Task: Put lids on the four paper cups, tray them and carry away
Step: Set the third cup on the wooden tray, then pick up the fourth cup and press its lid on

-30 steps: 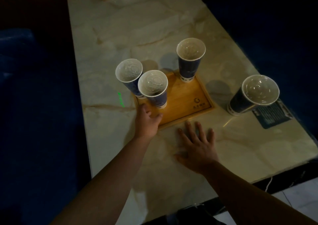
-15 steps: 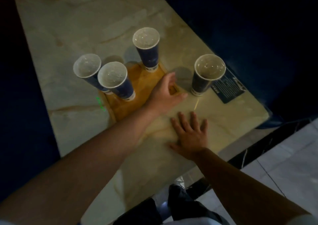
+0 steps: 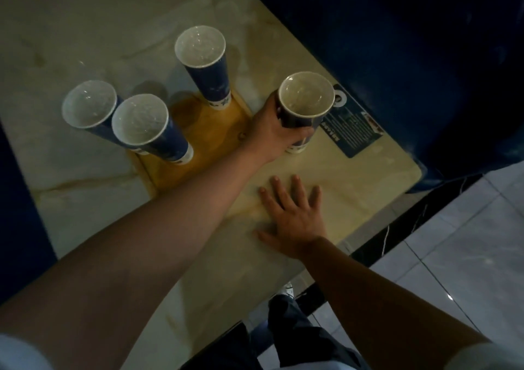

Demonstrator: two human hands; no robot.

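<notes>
- A person's right hand [image 3: 295, 214] lies flat, fingers spread, on the pale marble-patterned table [image 3: 354, 182] near its front edge.
- Beyond it, the left hand [image 3: 276, 131] wraps around a lidded dark blue paper cup [image 3: 304, 106] standing on the table just beside the wooden tray [image 3: 209, 140].
- A dark printed card [image 3: 354, 128] lies right of that cup.
- Three more lidded blue cups stand on the tray: two [image 3: 141, 120] [image 3: 89, 103] at its left end, one [image 3: 202, 58] at the far corner.
</notes>
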